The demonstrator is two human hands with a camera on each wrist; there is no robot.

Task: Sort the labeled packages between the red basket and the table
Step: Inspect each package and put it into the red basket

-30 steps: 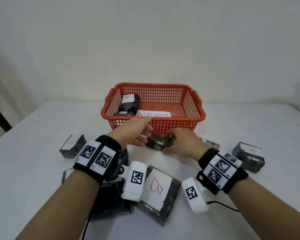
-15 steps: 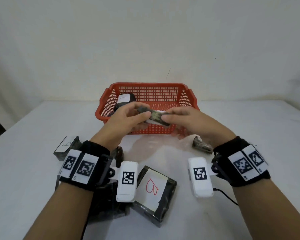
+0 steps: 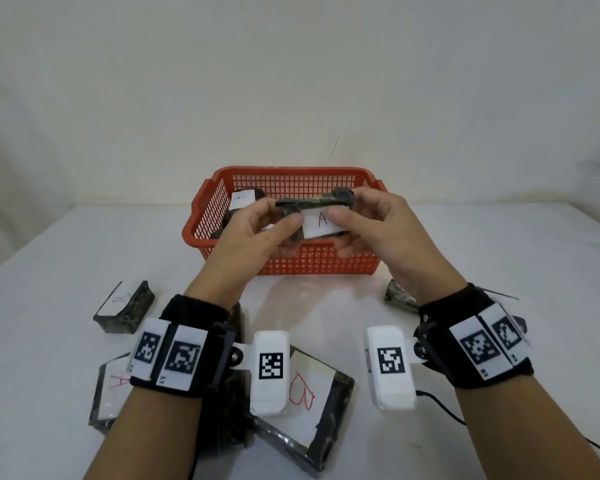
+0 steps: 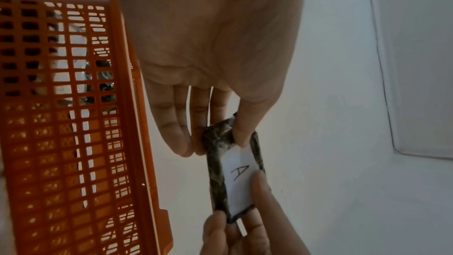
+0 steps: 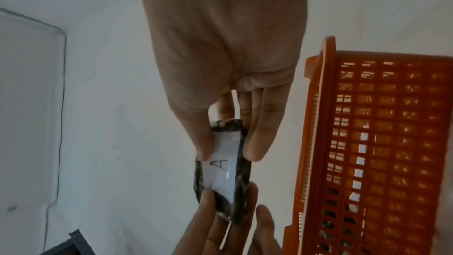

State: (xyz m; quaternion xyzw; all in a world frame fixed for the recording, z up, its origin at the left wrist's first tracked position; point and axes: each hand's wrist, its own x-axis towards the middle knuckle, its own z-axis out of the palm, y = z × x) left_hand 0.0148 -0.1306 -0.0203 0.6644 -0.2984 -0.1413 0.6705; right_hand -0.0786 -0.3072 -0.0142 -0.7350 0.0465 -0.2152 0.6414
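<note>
Both hands hold one small dark package [image 3: 317,216] with a white label marked A, raised in front of the red basket [image 3: 291,261]. My left hand [image 3: 274,223] pinches its left end between thumb and fingers. My right hand [image 3: 350,220] pinches its right end, thumb on the label. The left wrist view shows the package [image 4: 235,174] with my left hand [image 4: 215,143] at its top end. In the right wrist view the package [image 5: 223,172] sits under my right hand [image 5: 225,148]. Inside the basket lies another package [image 3: 243,199] labelled A.
On the white table [image 3: 49,258] lie a small B package [image 3: 123,306] at the left, a large B package [image 3: 302,417] and an A package [image 3: 110,393] near me, and one dark package [image 3: 399,296] behind my right wrist. A cable [image 3: 440,407] trails right.
Both hands lifted the small package off the table in front of the basket and turned it so that its A label faces me.
</note>
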